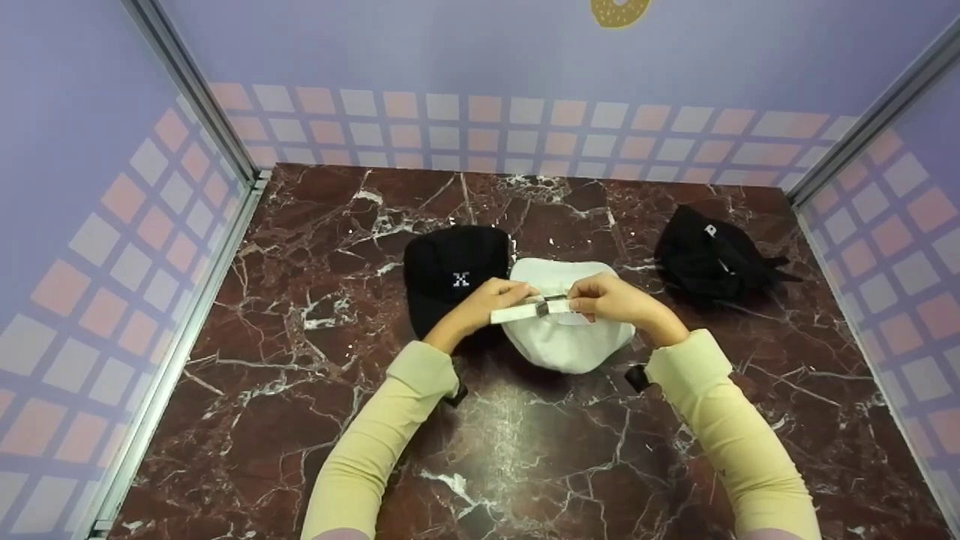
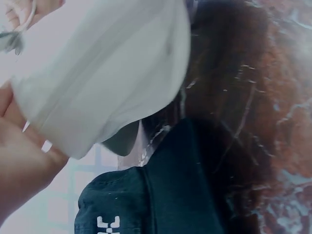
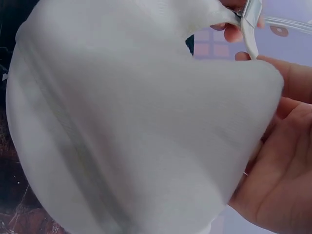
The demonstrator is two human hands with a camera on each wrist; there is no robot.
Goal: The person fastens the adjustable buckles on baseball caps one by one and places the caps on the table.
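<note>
A white cap [image 1: 570,349] is held up between both hands, its back strap and metal buckle [image 1: 542,308] toward me in the head view. My left hand [image 1: 487,304] grips the cap's edge beside the buckle, where the strap's loose end sticks out to the left. On the buckle's other side, my right hand [image 1: 616,300] pinches the strap between thumb and fingers. The right wrist view shows the buckle [image 3: 251,12] near the fingertips and the cap's crown [image 3: 122,107] filling most of the picture. Part of the left fingers is hidden behind the cap.
A black cap [image 1: 450,259] with a white X-like mark lies just left of the white one, partly behind my left hand. Farther right rests another black cap [image 1: 705,259] with a white letter. Patterned panels enclose the dark red marble tabletop [image 1: 525,457] at the back and sides.
</note>
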